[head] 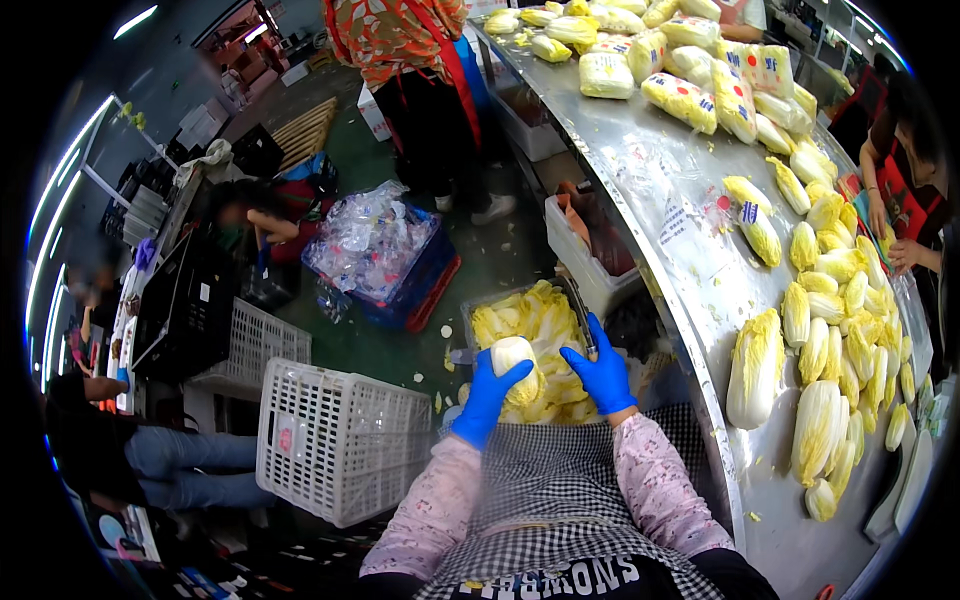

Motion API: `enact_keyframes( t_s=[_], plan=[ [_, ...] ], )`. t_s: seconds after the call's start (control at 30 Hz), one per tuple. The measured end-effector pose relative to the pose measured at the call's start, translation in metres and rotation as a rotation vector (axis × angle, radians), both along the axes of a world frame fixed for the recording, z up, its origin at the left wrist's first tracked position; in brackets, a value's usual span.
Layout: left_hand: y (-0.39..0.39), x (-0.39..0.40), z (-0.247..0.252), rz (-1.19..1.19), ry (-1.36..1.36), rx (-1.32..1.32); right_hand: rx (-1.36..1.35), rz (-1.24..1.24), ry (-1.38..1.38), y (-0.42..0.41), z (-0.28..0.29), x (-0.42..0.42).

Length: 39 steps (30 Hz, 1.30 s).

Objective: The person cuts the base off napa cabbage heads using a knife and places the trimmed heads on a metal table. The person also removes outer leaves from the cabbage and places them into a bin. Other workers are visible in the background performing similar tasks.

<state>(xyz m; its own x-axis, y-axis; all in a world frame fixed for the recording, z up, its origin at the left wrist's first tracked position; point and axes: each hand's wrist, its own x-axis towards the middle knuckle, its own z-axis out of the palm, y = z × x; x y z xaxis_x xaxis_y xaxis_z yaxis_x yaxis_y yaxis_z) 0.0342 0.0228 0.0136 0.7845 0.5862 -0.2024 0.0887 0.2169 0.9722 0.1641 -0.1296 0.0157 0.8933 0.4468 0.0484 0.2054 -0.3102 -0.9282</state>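
Note:
In blue gloves, both my hands are above a crate heaped with yellow napa cabbage leaves (555, 311). My left hand (486, 394) grips a small pale napa cabbage (513, 358), its white base turned up and away from me. My right hand (600, 373) is closed on the handle of a knife (583, 315), whose blade points away from me over the crate's right edge. Cabbage and blade are apart. To the right, loose trimmed napa cabbages (754, 371) lie on a steel table (697, 300); plastic-wrapped ones (679, 101) are piled at its far end.
A white slatted crate (345, 442) stands at my left. Beyond it is a blue bin full of clear plastic bags (371, 240). White tubs (585, 240) sit under the table's edge. Co-workers are ahead, at the left and across the table.

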Motion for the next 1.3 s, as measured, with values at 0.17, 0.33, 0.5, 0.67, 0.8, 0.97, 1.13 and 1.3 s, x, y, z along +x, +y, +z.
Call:
enact_keyframes(
  t_s=[0.17, 0.33, 0.5, 0.67, 0.8, 0.97, 1.13, 1.3],
  plan=[
    [-0.009, 0.009, 0.013, -0.127, -0.026, -0.134, 0.01, 0.295, 0.426, -0.007, 0.041, -0.019],
    [-0.018, 0.012, 0.022, -0.111, -0.107, -0.164, 0.051, 0.311, 0.651, -0.006, 0.038, -0.025],
    [-0.026, 0.02, 0.02, 0.056, -0.037, 0.09, 0.228, 0.098, 0.657, 0.0, 0.009, -0.032],
    [-0.04, 0.022, 0.027, -0.05, 0.166, 0.485, 0.276, 0.104, 0.207, -0.003, 0.001, -0.04],
    [-0.031, 0.018, 0.039, -0.16, -0.073, 0.115, 0.42, 0.036, 0.321, -0.005, 0.007, -0.038],
    [-0.024, 0.007, 0.051, -0.121, -0.13, 0.013, 0.278, 0.14, 0.152, -0.005, 0.019, -0.034],
    [-0.032, 0.01, 0.041, -0.149, -0.041, 0.17, 0.207, 0.12, 0.053, -0.002, 0.015, -0.038],
    [-0.03, 0.011, 0.037, -0.146, 0.055, 0.058, 0.164, 0.089, -0.124, 0.001, 0.014, -0.037]
  ],
)
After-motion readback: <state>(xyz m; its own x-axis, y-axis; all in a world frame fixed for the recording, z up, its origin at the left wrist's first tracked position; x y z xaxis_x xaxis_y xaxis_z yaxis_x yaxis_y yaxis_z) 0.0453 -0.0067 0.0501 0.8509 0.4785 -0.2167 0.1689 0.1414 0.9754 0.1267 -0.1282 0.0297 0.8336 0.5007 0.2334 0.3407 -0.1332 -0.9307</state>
